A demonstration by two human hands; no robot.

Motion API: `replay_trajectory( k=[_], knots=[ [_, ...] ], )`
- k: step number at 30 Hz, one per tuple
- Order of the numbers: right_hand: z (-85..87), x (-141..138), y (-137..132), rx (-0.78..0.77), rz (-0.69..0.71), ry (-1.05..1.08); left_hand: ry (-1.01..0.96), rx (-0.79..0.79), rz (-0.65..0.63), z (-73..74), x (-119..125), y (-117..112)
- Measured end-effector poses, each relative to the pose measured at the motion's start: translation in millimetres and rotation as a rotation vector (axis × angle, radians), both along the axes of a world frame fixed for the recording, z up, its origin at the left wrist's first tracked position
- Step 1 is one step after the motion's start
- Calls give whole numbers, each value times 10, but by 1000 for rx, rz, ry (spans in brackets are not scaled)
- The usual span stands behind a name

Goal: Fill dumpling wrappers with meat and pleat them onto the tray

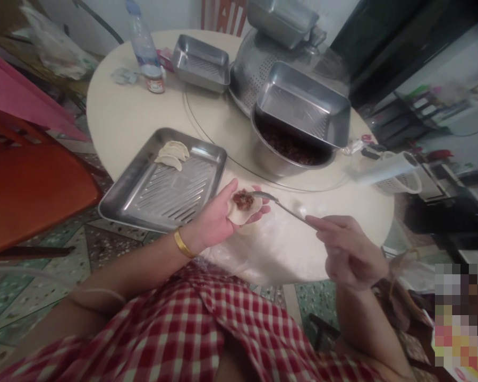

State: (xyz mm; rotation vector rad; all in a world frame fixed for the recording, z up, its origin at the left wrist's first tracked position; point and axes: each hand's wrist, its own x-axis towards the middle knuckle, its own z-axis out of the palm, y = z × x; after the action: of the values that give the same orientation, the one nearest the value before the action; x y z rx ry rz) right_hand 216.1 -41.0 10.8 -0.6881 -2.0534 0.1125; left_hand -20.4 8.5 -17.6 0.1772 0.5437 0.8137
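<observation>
My left hand [217, 215] lies palm up over the table's near edge, cupped round a round dumpling wrapper [245, 211] with a lump of dark red filling [244, 199] on it. My right hand [348, 249] pinches the handle of a metal spoon [276, 201], whose bowl touches the filling. A gold bangle [182, 242] sits on my left wrist. To the left, a steel tray [143, 199] holds two folded dumplings [171, 155] at its far corner. Behind the spoon stands a steel bowl of filling [292, 148].
A square steel pan [302, 103] rests tilted on the filling bowl. A colander [255, 63], more pans [201, 63], a water bottle [141, 34] and a small jar [155, 79] stand at the back of the round table [123, 116]. An orange chair [32, 185] is on the left.
</observation>
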Motion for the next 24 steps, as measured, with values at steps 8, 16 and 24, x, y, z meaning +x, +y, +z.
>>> replay_trajectory(
  k=[8, 16, 24],
  knots=[
    [-41, -138, 30, 2, 18, -67, 39, -71, 35, 44, 15, -23],
    [-133, -111, 8, 52, -81, 35, 4, -58, 82, 81, 24, -26],
    [-6, -33, 796, -78, -576, 447, -5, -44, 59, 53, 67, -25]
  ],
)
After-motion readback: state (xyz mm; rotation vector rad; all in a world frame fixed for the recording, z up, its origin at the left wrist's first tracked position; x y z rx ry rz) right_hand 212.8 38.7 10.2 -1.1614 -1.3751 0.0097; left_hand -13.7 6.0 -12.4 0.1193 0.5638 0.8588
